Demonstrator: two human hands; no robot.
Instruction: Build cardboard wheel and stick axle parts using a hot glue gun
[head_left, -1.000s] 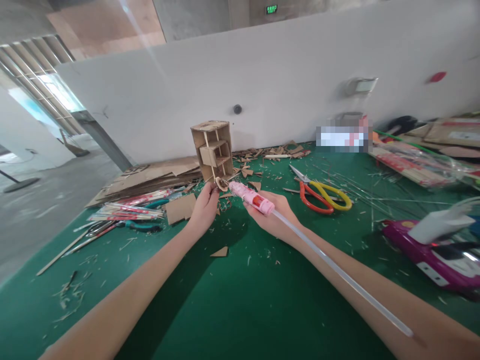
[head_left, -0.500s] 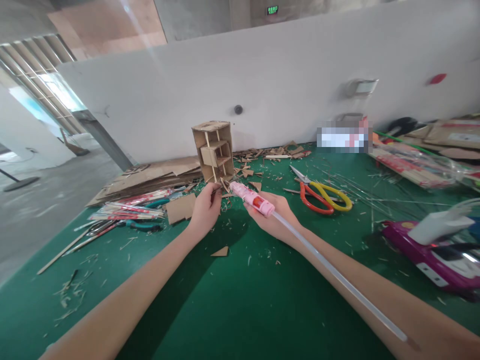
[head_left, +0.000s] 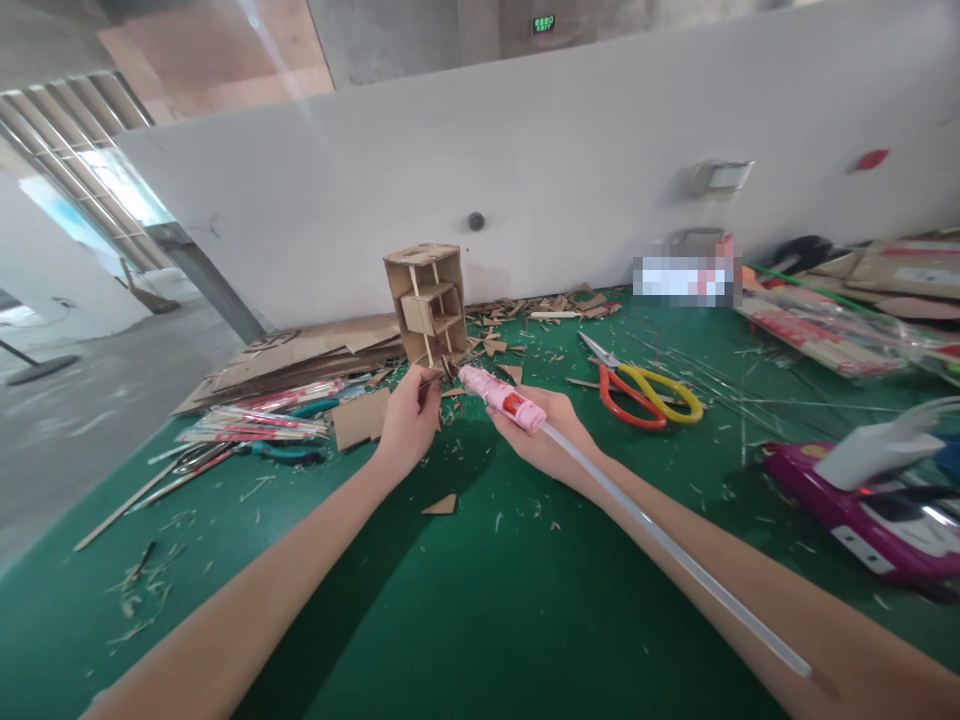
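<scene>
above a green tabletop (head_left: 450, 620), left hand (head_left: 407, 422) pinches a small brown piece (head_left: 448, 371); right hand (head_left: 546, 432) grips a pink glue gun (head_left: 491, 388).

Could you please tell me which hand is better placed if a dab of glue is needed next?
Probably the right hand: it holds the pink glue gun, a translucent glue stick extending from its rear, and points it toward the left hand, which seems occupied pinching a small brown piece.

Between the forearms (head_left: 285, 565), the surface (head_left: 465, 620) gives wide room, with one scrap (head_left: 441, 505) lying inside. Straight ahead, the tower (head_left: 418, 314) blocks the way. Rightward, the rod (head_left: 675, 548), then the scissors (head_left: 628, 370), are obstacles; leftward, the sticks (head_left: 255, 421) and the pliers (head_left: 285, 453).
</scene>
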